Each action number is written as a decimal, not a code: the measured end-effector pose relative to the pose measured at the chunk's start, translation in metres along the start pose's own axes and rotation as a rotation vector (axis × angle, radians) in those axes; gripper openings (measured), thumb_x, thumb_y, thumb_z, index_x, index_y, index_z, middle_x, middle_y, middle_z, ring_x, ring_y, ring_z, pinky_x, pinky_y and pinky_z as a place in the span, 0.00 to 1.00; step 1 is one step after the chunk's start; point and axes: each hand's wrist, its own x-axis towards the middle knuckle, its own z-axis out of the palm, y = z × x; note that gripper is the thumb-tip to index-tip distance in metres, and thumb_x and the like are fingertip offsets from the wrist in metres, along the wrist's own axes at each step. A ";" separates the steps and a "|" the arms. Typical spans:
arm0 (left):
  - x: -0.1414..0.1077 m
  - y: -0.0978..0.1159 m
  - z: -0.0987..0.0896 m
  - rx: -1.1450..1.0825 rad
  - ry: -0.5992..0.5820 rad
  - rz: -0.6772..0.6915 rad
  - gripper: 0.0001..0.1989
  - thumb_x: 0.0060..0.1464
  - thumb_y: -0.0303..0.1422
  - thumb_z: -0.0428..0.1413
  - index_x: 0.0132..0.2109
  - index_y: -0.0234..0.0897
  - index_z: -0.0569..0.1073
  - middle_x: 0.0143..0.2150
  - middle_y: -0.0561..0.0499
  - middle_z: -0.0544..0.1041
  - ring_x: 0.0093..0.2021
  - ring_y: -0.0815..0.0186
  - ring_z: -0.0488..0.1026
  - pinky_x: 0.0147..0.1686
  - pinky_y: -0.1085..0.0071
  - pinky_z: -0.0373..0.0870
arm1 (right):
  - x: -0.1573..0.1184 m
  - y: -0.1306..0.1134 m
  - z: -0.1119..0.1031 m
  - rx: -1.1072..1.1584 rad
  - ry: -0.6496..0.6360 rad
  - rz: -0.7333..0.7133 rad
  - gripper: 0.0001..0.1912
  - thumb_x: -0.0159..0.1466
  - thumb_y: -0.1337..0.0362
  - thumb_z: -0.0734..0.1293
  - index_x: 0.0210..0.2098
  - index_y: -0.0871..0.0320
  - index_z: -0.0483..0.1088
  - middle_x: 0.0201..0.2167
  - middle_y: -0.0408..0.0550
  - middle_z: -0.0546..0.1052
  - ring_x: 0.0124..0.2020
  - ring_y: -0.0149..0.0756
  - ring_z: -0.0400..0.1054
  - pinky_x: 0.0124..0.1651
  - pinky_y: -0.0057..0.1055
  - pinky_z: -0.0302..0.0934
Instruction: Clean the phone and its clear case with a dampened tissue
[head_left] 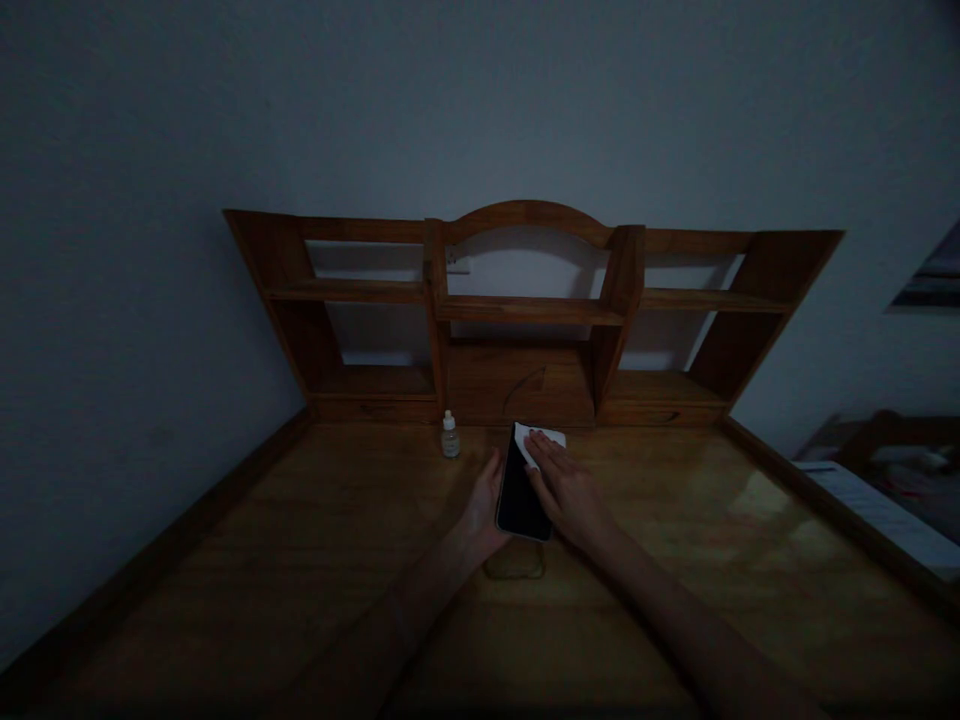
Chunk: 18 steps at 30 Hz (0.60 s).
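Observation:
A dark-screened smartphone [519, 502] is held above the wooden desk, tilted a little. My left hand [484, 510] grips it along its left edge and lower corner, thumb at the side. A white cloth or tissue [529, 436] lies over the top end of the screen. Pressing it flat against the glass are the fingers of my right hand [570, 490], whose thumb rests on the screen. Below the phone, a clear yellowish phone case [514, 568] lies on the desk, partly hidden. Left of the phone stands a small clear bottle [450, 440] with a white cap.
Behind the desk top [337, 520] rises a wooden shelf unit [525, 312] with several compartments, set against a pale wall. Raised wooden edges run along both sides of the desk. Past the right edge lies a white sheet or box [877, 510]. The room is dim.

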 end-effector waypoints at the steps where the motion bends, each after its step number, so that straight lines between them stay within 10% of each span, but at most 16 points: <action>1: 0.000 0.000 0.000 -0.004 -0.010 -0.005 0.23 0.60 0.45 0.50 0.55 0.36 0.72 0.45 0.44 0.79 0.45 0.57 0.76 0.50 0.62 0.67 | 0.000 0.001 0.000 -0.007 0.000 0.003 0.25 0.70 0.63 0.55 0.65 0.56 0.56 0.64 0.51 0.61 0.66 0.42 0.53 0.67 0.47 0.51; 18: 0.007 -0.003 -0.005 -0.091 -0.062 0.017 0.18 0.59 0.39 0.53 0.48 0.29 0.76 0.43 0.42 0.79 0.47 0.59 0.75 0.52 0.66 0.66 | 0.001 -0.007 0.000 0.017 -0.008 -0.049 0.26 0.69 0.67 0.54 0.67 0.57 0.51 0.66 0.51 0.57 0.68 0.40 0.47 0.68 0.48 0.48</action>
